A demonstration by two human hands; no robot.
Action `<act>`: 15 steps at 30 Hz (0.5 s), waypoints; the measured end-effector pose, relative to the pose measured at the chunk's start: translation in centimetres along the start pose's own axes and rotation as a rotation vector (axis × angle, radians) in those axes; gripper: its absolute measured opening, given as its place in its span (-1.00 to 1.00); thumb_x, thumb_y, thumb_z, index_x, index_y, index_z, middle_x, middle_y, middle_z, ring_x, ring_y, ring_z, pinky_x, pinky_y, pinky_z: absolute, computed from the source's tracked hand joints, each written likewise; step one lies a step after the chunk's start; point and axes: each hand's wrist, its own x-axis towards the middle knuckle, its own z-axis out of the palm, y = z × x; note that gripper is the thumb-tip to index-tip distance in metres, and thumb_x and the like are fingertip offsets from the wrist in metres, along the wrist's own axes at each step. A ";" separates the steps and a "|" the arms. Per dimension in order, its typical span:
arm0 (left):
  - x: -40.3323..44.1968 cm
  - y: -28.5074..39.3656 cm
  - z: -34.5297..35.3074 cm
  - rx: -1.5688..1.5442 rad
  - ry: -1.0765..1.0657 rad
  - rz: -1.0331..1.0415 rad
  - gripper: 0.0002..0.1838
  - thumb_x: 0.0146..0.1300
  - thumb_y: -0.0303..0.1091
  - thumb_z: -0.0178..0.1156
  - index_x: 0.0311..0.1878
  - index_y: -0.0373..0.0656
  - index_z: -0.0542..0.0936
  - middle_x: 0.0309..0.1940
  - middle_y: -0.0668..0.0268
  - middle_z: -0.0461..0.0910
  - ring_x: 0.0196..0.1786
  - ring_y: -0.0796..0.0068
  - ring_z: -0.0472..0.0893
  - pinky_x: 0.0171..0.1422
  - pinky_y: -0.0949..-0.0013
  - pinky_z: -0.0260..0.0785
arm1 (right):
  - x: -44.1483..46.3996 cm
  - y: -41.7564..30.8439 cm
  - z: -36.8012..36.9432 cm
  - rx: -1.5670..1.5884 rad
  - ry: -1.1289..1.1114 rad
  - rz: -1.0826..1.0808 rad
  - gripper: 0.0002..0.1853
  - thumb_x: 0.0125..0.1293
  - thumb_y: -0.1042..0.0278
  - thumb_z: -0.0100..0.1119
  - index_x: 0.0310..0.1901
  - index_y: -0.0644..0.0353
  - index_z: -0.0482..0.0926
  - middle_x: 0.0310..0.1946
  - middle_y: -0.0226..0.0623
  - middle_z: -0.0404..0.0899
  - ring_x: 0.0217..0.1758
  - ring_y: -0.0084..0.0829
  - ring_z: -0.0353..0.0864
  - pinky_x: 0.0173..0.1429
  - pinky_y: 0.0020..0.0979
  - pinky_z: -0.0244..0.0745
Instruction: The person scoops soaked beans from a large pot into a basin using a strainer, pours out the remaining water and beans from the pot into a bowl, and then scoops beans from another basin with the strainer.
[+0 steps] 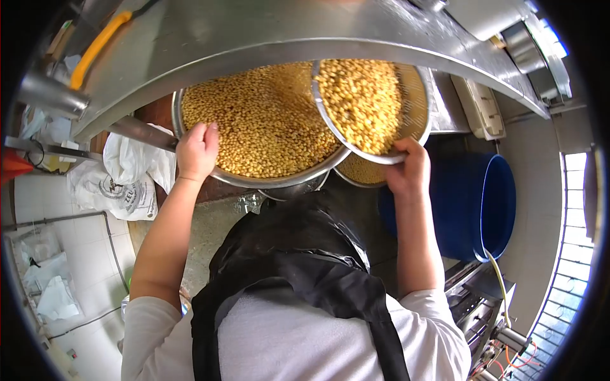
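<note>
My left hand (pixel 197 152) is closed around the left rim of a wide metal basin (pixel 279 180), thumb on the inner side. Pale yellow beans (pixel 267 127), like soybeans, fill this basin. My right hand (pixel 408 166) grips the near rim of a metal colander (pixel 416 95) with slotted walls, its thumb side over the edge. More of the same beans (pixel 359 105) lie in the colander, heaped toward its left side. It is tilted and overlaps the basin's right edge. Below the two, another container of beans (pixel 361 170) shows in part.
A steel shelf (pixel 254 57) spans the space just above the basin. A blue barrel (pixel 470 203) stands at right, near my forearm. White plastic bags (pixel 130 184) hang or lie at left. Some machinery with hoses (pixel 502 336) is at lower right.
</note>
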 end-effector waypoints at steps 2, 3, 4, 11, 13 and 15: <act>0.1 0.5 -0.2 -0.013 -0.019 -0.024 -0.59 0.53 -0.17 0.31 -0.44 -0.16 0.47 -0.54 0.07 0.56 -0.43 -0.11 0.60 -0.30 -0.08 0.41 | -1.9 -2.3 -3.9 -0.071 0.043 -0.132 -0.56 0.22 0.71 0.05 0.17 0.50 0.53 0.05 -0.04 0.66 0.12 -0.13 0.71 0.32 -0.03 0.67; 0.0 0.3 0.0 -0.006 -0.012 -0.008 -0.57 0.53 -0.15 0.32 -0.44 -0.16 0.46 -0.54 0.08 0.56 -0.44 -0.11 0.60 -0.30 -0.07 0.41 | -2.8 -3.3 -5.7 -0.121 0.083 -0.182 -0.53 0.21 0.70 0.03 0.21 0.49 0.53 0.07 -0.05 0.66 0.12 -0.14 0.72 0.32 -0.06 0.67; 0.1 0.0 0.2 0.017 -0.019 -0.009 -0.57 0.54 -0.15 0.31 -0.43 -0.16 0.46 -0.53 0.08 0.57 -0.43 -0.10 0.60 -0.29 -0.06 0.42 | -3.9 -4.0 -7.5 -0.171 0.123 -0.230 -0.49 0.21 0.70 0.02 0.24 0.48 0.52 0.09 -0.07 0.66 0.13 -0.15 0.72 0.31 -0.10 0.68; 0.0 -0.1 0.4 0.064 -0.087 -0.029 -0.57 0.54 -0.14 0.32 -0.42 -0.17 0.47 -0.52 0.08 0.58 -0.43 -0.08 0.60 -0.28 -0.01 0.43 | -5.4 -2.8 -20.7 -0.376 0.349 -0.251 -0.42 0.12 0.69 0.02 0.26 0.37 0.52 0.11 -0.15 0.67 0.10 -0.21 0.71 0.22 -0.22 0.65; 0.1 -0.3 0.6 0.065 -0.100 -0.024 -0.57 0.53 -0.14 0.33 -0.42 -0.18 0.47 -0.53 0.09 0.58 -0.44 -0.07 0.59 -0.28 0.00 0.43 | -4.3 -0.4 -23.1 -0.410 0.401 -0.113 -0.42 0.12 0.68 0.03 0.26 0.30 0.49 0.08 -0.11 0.66 -0.06 -0.18 0.76 -0.13 -0.15 0.83; 0.0 -0.7 0.6 0.055 -0.111 -0.037 -0.57 0.52 -0.17 0.35 -0.42 -0.19 0.46 -0.57 0.14 0.54 -0.50 0.08 0.53 -0.30 0.06 0.41 | -2.5 3.2 -25.1 -0.375 0.392 -0.015 -0.37 0.13 0.68 0.03 0.32 0.24 0.43 0.08 -0.06 0.64 -0.07 -0.10 0.79 -0.26 -0.01 0.90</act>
